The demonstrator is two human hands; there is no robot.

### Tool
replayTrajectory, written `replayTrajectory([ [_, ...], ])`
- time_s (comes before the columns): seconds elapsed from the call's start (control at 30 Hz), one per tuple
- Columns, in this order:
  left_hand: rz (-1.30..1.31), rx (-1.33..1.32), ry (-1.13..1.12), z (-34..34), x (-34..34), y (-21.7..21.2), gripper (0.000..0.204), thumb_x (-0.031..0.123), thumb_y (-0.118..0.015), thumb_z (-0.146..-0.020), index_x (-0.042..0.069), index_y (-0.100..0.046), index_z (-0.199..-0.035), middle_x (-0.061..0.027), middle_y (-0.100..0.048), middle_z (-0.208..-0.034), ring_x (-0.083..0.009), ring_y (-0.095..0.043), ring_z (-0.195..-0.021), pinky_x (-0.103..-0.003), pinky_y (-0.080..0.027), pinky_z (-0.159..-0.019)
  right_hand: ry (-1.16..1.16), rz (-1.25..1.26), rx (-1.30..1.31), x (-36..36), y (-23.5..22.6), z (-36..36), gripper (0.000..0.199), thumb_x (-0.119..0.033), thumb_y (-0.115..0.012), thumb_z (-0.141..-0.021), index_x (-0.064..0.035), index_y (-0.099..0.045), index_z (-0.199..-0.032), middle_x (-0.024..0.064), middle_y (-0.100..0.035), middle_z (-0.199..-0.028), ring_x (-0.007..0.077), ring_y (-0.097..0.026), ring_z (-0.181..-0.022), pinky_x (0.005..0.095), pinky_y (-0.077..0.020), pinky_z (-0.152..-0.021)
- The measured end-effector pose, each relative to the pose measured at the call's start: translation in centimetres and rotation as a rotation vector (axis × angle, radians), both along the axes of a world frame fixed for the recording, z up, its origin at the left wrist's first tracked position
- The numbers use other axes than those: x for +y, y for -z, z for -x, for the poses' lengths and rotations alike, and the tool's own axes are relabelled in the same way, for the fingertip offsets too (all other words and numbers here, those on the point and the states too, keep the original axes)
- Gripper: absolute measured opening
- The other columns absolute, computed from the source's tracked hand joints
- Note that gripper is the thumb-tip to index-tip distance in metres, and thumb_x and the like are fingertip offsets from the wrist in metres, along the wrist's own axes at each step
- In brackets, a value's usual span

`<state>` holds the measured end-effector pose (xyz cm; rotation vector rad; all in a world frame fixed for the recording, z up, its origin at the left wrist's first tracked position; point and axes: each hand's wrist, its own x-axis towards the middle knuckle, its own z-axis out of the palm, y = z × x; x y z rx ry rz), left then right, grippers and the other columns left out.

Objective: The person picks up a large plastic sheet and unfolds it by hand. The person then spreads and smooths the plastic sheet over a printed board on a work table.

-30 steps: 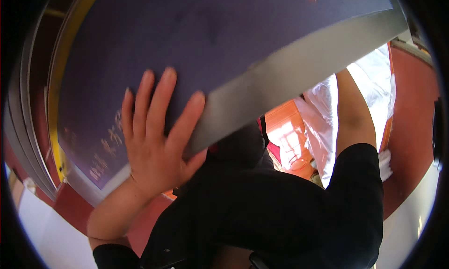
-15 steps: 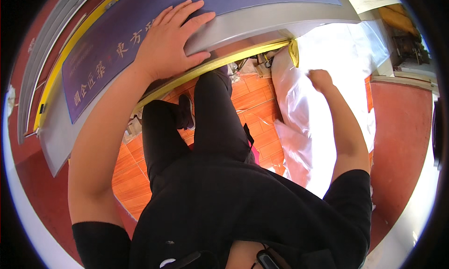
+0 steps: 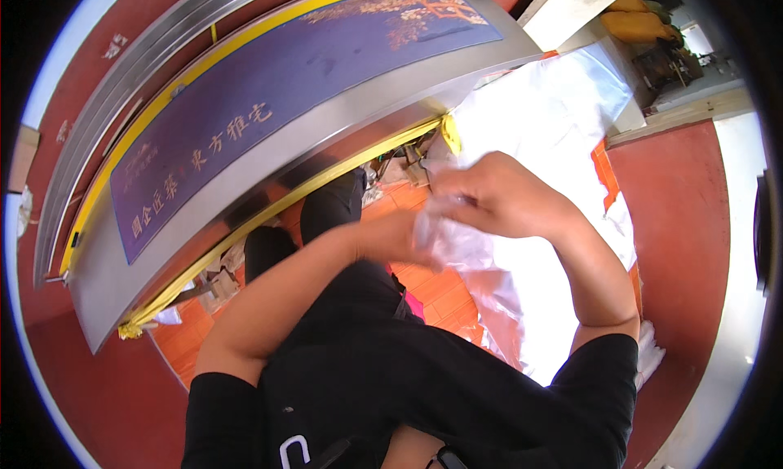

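My right hand (image 3: pixel 510 196) is closed, thumb and fingers pinched on a thin, see-through piece of plastic (image 3: pixel 440 201) that looks like film. Against its left side comes my left hand (image 3: pixel 395 236), its fingers smeared by motion, so their grip is unclear. Both hands are in front of me, off the table's near edge. Below and right of them a large sheet of shiny white plastic (image 3: pixel 563 143) spreads in strong light. Left of the hands stands a metal-topped table (image 3: pixel 367 122) with a long purple-blue mat (image 3: pixel 310 77) on it.
Yellow cloth strips (image 3: pixel 326 179) run along the table's near edge, knotted at the corners. Metal rails (image 3: pixel 122 73) lie beyond the table. Orange floor tiles (image 3: pixel 440 298) show by my legs, with small clutter under the table. A red surface (image 3: pixel 677 249) lies at right.
My left hand has left the mat and come toward my right hand. The right hand has moved left to meet it, with clear plastic now showing between them. The view has shifted.
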<state>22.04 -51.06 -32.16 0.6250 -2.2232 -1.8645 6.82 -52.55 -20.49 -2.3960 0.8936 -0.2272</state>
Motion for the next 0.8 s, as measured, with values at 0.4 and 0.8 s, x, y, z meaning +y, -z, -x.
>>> replayTrajectory([
  [0.4,0.488,-0.210,0.168,-12.0,2.5,-7.5,0.013,0.017,-0.053,-0.060,0.008,-0.045,-0.061,-0.0056,-0.050,-0.063,-0.0240,-0.045,-0.084,-0.046,-0.018,-0.086,1.208,0.342,1.179,-9.6,2.5,22.3,0.023,-0.026,-0.042,-0.070,-0.0130,-0.053,-0.086,0.0056,-0.048,-0.092,0.0204,-0.043,-0.089,0.0339,-0.0362,-0.069],
  [0.8,0.923,-0.953,-1.182,-42.5,7.9,-15.6,0.028,-0.001,-0.055,-0.059,0.000,-0.042,-0.084,-0.0129,-0.041,-0.095,-0.0202,-0.041,-0.088,-0.030,-0.035,-0.072,0.780,0.317,0.159,-17.5,6.8,6.0,0.058,-0.052,-0.034,-0.068,-0.0162,-0.028,-0.114,0.0079,-0.024,-0.118,0.0271,-0.019,-0.110,0.0382,-0.0149,-0.088],
])
